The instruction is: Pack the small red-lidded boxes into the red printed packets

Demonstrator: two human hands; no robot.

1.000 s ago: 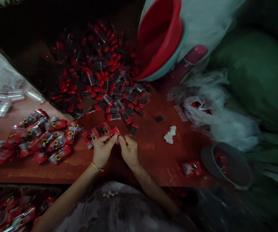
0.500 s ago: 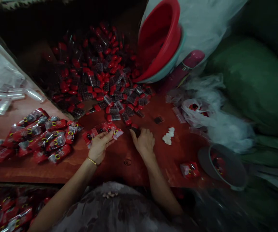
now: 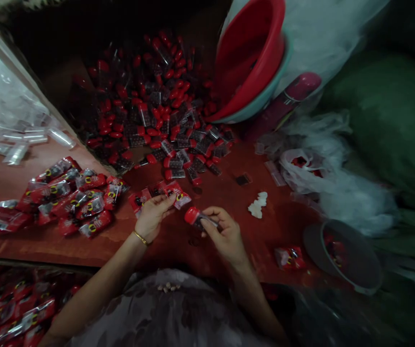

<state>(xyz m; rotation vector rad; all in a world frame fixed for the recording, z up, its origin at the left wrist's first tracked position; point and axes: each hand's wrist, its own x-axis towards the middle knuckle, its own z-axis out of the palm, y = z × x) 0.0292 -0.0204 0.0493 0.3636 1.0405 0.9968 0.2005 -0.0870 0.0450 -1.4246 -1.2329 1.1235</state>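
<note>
My left hand (image 3: 154,215), with a gold bangle at the wrist, pinches a small red printed plastic packet (image 3: 179,193) by its near edge. More red packets (image 3: 140,200) lie flat under and beside those fingers. In my right hand (image 3: 225,232) is a small clear container with a red cap (image 3: 194,216), gripped between thumb and fingers. Its cap points left toward the packet, and a gap lies between the two. Beyond both hands, a heap of similar red-capped containers (image 3: 175,163) spills onto the table.
An open cardboard box (image 3: 48,96) stands behind, the heap inside. Filled red packets (image 3: 94,207) are piled at left near clear tubes (image 3: 61,137). A red basin (image 3: 251,72), pink spray can (image 3: 283,103), plastic bag (image 3: 348,193), white scrap (image 3: 258,206) and grey tub (image 3: 369,260) are at right.
My right hand has lifted a red-capped container off the table and drawn it nearer to me. My left hand still pinches the packet. The whole view has shifted slightly.
</note>
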